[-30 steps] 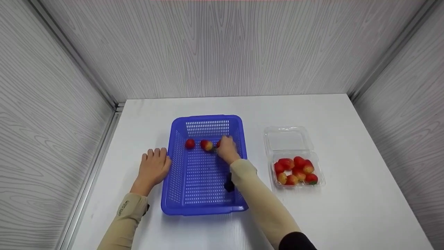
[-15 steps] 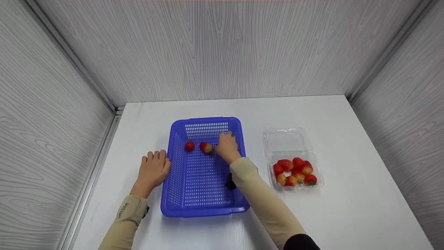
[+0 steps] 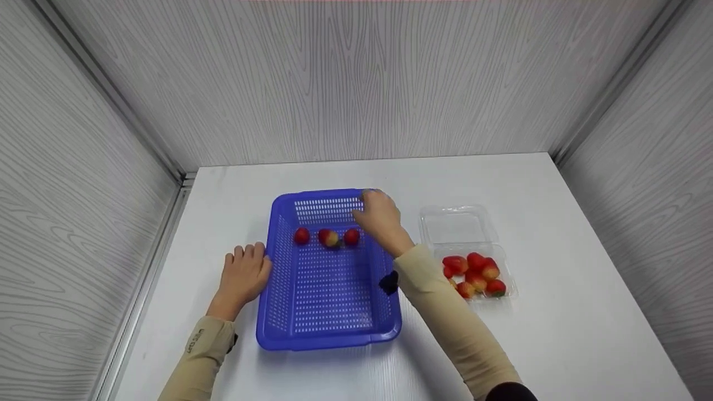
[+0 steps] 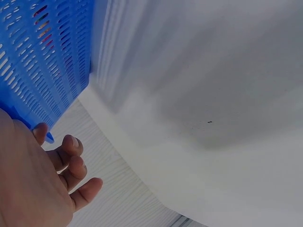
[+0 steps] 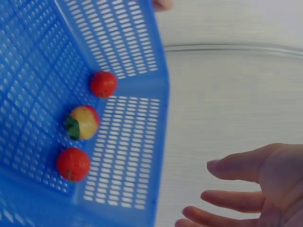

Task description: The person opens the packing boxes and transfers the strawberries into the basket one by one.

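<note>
A blue perforated basket (image 3: 278, 289) stands on the white table, with three strawberries (image 3: 351, 236) in a row near its far wall. The same strawberries (image 5: 73, 164) show in the right wrist view. My right hand (image 3: 380, 214) hovers above the basket's far right corner, fingers relaxed and empty. That right hand (image 5: 246, 187) holds nothing in its own wrist view. Flat on the table, my left hand (image 3: 245, 273) touches the basket's left wall. Its fingers (image 4: 71, 163) lie loosely beside the blue wall (image 4: 42, 56).
A clear clamshell box (image 3: 479, 295) with its lid open lies right of the basket and holds several strawberries (image 3: 473, 270). Grey wood-grain walls close in the table on three sides.
My right hand let go of the third strawberry in the basket, then lifted up and to the right. The left hand stayed beside the basket.
</note>
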`<state>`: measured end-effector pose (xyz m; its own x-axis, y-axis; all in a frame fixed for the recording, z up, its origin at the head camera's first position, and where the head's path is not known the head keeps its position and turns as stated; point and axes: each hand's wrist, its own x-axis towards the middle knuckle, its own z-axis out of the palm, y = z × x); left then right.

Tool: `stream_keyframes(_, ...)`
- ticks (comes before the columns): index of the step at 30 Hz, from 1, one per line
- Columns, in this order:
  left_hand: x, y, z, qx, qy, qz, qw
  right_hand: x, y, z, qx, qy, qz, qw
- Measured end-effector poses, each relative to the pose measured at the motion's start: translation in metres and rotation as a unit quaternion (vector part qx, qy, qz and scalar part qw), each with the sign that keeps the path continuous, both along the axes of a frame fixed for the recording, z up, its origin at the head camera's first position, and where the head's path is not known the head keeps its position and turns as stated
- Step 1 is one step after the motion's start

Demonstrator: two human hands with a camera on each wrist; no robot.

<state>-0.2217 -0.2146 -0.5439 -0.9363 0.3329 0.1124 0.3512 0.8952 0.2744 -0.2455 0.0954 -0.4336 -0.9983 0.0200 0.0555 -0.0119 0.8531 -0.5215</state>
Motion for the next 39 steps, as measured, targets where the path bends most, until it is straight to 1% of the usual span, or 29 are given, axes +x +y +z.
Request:
stream_keyframes(4, 0.002, -0.003, 0.0, -0.001, -0.003, 0.002, 1.0, 0.012, 0.026, 0.004, -0.01, 0.033, -0.01, 0.999)
stream_keyframes(9, 0.003, -0.005, 0.0, 0.005, 0.004, 0.005, 1.0, 0.024, 0.068, 0.003, -0.014, 0.07, -0.028, 0.997)
stream_keyframes(13, 0.002, -0.004, 0.0, 0.01, 0.007, 0.005, 0.9999, 0.036, 0.103, -0.001, -0.033, 0.072, -0.038, 0.996)
stream_keyframes(18, -0.001, -0.005, 0.002, 0.013, 0.02, 0.004, 0.9997, 0.052, 0.136, -0.013, -0.045, 0.043, -0.062, 0.996)
stream_keyframes(22, -0.002, -0.006, 0.002, 0.015, 0.026, 0.002, 0.9996, 0.065, 0.154, -0.029, -0.038, 0.01, -0.081, 0.996)
stream_keyframes(24, -0.001, -0.005, 0.001, 0.013, 0.023, 0.001, 0.9996, 0.072, 0.16, -0.038, -0.033, -0.02, -0.089, 0.995)
stream_keyframes(28, 0.001, -0.003, -0.001, 0.013, 0.02, 0.0, 0.9997, 0.083, 0.168, -0.054, -0.023, -0.069, -0.095, 0.993)
stream_keyframes(30, 0.0, -0.002, -0.002, 0.011, 0.02, -0.001, 0.9997, 0.086, 0.171, -0.062, -0.023, -0.086, -0.096, 0.991)
stream_keyframes(35, 0.0, 0.0, -0.003, 0.009, 0.012, -0.003, 0.9999, 0.092, 0.175, -0.081, -0.01, -0.116, -0.099, 0.988)
stream_keyframes(39, -0.001, -0.001, -0.002, 0.007, 0.003, -0.003, 1.0, 0.095, 0.176, -0.092, 0.001, -0.122, -0.109, 0.987)
